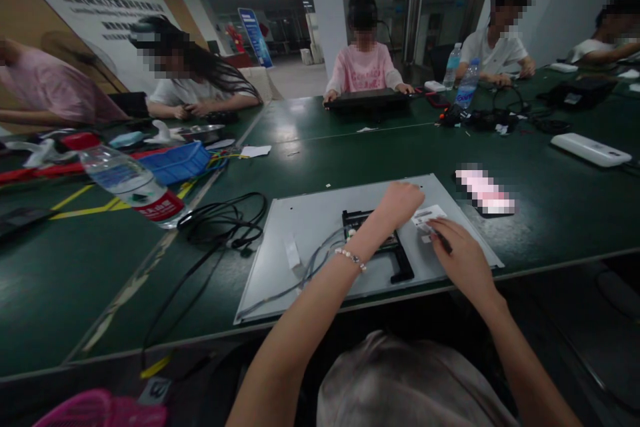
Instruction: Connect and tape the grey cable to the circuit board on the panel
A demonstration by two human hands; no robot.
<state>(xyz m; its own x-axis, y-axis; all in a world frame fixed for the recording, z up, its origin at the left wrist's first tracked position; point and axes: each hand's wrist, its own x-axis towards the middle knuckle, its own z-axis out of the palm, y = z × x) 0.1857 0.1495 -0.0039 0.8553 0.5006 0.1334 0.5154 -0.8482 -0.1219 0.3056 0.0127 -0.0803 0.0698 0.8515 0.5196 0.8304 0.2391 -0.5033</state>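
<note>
A grey metal panel [310,227] lies flat on the green table [350,153] in front of me. On it sit a black circuit board with a bracket [400,260], thin grey wires [315,260] and a white barcode label [427,215]. My left hand [403,203], a bead bracelet on its wrist, is curled into a loose fist over the board's upper edge. My right hand [457,250] rests on the panel's right side, fingers pinched around a thin dark tool next to the label. What the left fingers hold is hidden.
A water bottle [133,183] lies tipped at the left beside a blue bin [177,161] and black cables [225,223]. A phone [485,192] lies right of the panel. Several people sit working around the table. A pink basket [100,410] is at the bottom left.
</note>
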